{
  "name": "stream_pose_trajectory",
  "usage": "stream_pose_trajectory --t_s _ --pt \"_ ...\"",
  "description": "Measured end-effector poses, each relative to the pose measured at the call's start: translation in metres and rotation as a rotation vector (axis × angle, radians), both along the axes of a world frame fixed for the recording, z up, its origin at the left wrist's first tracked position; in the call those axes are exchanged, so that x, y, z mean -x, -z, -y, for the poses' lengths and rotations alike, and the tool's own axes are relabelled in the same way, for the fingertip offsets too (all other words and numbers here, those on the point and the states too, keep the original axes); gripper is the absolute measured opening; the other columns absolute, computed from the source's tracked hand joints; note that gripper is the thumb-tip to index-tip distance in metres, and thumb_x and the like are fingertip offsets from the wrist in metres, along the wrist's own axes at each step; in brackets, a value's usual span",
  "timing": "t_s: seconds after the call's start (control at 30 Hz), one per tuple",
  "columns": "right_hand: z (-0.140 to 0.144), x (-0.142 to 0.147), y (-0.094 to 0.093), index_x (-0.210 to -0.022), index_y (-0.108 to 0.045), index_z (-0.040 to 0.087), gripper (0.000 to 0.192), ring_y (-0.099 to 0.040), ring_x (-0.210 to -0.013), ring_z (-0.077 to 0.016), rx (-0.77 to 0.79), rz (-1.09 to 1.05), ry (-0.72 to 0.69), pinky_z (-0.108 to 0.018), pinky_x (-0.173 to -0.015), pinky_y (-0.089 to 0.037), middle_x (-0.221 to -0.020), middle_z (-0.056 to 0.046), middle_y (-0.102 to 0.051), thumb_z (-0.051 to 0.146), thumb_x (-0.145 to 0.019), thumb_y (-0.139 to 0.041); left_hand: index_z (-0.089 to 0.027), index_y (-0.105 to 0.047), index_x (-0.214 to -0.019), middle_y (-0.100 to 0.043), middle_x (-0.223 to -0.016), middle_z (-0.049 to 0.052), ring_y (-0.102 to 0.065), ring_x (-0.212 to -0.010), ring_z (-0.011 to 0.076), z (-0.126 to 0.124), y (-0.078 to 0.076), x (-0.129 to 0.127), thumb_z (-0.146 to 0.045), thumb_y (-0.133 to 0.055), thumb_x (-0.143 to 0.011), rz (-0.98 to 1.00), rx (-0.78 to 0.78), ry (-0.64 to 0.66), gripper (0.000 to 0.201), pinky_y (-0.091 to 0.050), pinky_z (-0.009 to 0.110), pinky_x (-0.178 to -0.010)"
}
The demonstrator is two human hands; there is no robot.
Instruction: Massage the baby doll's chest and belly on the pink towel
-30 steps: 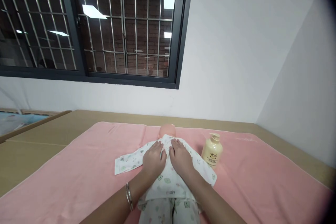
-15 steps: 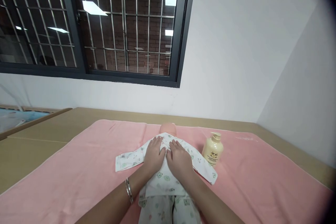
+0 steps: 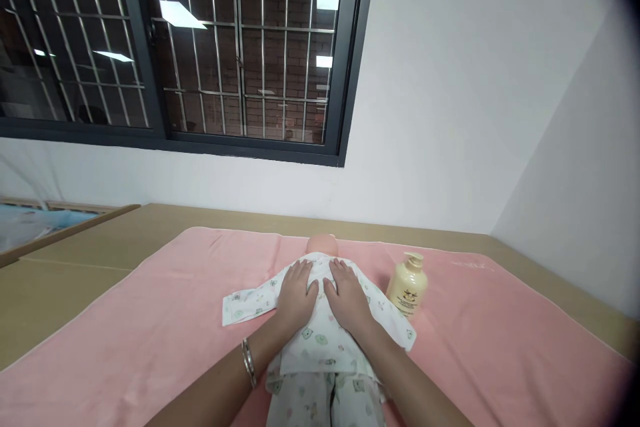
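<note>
A baby doll (image 3: 323, 245) lies on a pink towel (image 3: 150, 320), its head toward the wall; only the top of the head shows. It wears a white printed long-sleeved top (image 3: 320, 347) and matching trousers (image 3: 300, 400), sleeves spread to both sides. My left hand (image 3: 299, 297) rests flat on the left upper part of the top, fingers stretched toward the head. Beside it, my right hand (image 3: 349, 299) lies flat on the right upper part, the thumbs close to each other. Neither hand grips anything. The doll's face is not visible.
A pale yellow pump bottle (image 3: 407, 285) stands on the towel just right of the doll's right-hand sleeve. Past the towel runs a tan tabletop edge (image 3: 225, 215) along the white wall. A barred window (image 3: 250, 47) is above. Something blue (image 3: 45, 220) lies at far left.
My right hand has shifted slightly outward and up on the top, its thumb now farther from the left thumb and its fingers more spread. My left hand stays nearly in place.
</note>
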State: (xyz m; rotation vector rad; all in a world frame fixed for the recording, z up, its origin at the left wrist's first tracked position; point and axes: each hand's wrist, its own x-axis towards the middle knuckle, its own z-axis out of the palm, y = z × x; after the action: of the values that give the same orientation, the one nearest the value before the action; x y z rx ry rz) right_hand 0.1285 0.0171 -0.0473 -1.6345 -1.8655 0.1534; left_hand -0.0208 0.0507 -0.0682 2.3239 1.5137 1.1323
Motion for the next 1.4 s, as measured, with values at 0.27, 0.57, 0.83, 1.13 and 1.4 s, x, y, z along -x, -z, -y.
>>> stream_pose_trajectory --t_s 0.27,0.57,0.83,1.13,1.4 --pt "0.01 0.007 -0.006 -0.14 -0.045 0.007 0.054 -0.033 -0.139 -0.0257 -0.012 0.125 0.083 -0.038 -0.115 -0.022 -0.147 -0.013 -0.043 0.033 -0.096 -0.031 -0.014 -0.057 -0.127 -0.058 -0.134 0.011 -0.048 -0.129 0.0279 0.002 -0.004 0.0 -0.025 -0.044 -0.087 -0.026 -0.067 -0.014 0.044 -0.035 0.048 -0.11" --pt "0.008 0.004 -0.006 -0.14 -0.046 0.009 0.052 -0.032 -0.139 -0.0247 -0.005 0.157 0.055 -0.036 -0.114 -0.024 -0.147 -0.012 -0.044 0.032 -0.095 -0.033 -0.019 -0.065 -0.089 -0.067 -0.091 0.008 -0.06 -0.092 0.0241 0.014 -0.011 -0.001 -0.019 -0.045 -0.087 -0.06 -0.268 -0.023 0.02 -0.05 0.04 -0.084" --pt "0.0 -0.005 -0.007 -0.144 -0.038 0.006 0.054 -0.025 -0.143 -0.0226 0.009 0.192 -0.082 -0.038 -0.118 -0.016 -0.152 -0.012 -0.034 0.03 -0.096 -0.031 -0.02 -0.062 -0.083 -0.065 -0.084 0.007 -0.059 -0.087 0.0235 0.016 -0.01 -0.001 -0.018 -0.044 -0.087 -0.049 -0.301 -0.026 0.018 -0.049 0.039 -0.08" --pt "0.029 0.028 -0.01 -0.132 -0.053 0.002 0.048 -0.047 -0.129 -0.0278 -0.018 0.336 0.162 -0.038 -0.109 -0.032 -0.135 -0.021 -0.054 0.025 -0.096 -0.032 -0.015 -0.065 -0.108 -0.065 -0.117 0.013 -0.056 -0.113 0.0272 0.013 -0.01 -0.001 -0.022 -0.044 -0.088 -0.072 -0.157 -0.09 0.03 -0.045 0.044 -0.099" --pt "0.035 0.032 -0.011 -0.13 -0.054 -0.001 0.047 -0.047 -0.129 -0.0299 -0.044 0.336 0.128 -0.04 -0.11 -0.03 -0.132 -0.025 -0.054 0.023 -0.095 -0.034 -0.01 -0.055 -0.128 -0.057 -0.134 0.014 -0.048 -0.128 0.0275 0.003 -0.004 0.002 -0.026 -0.042 -0.088 -0.064 -0.082 -0.003 0.045 -0.034 0.047 -0.112"
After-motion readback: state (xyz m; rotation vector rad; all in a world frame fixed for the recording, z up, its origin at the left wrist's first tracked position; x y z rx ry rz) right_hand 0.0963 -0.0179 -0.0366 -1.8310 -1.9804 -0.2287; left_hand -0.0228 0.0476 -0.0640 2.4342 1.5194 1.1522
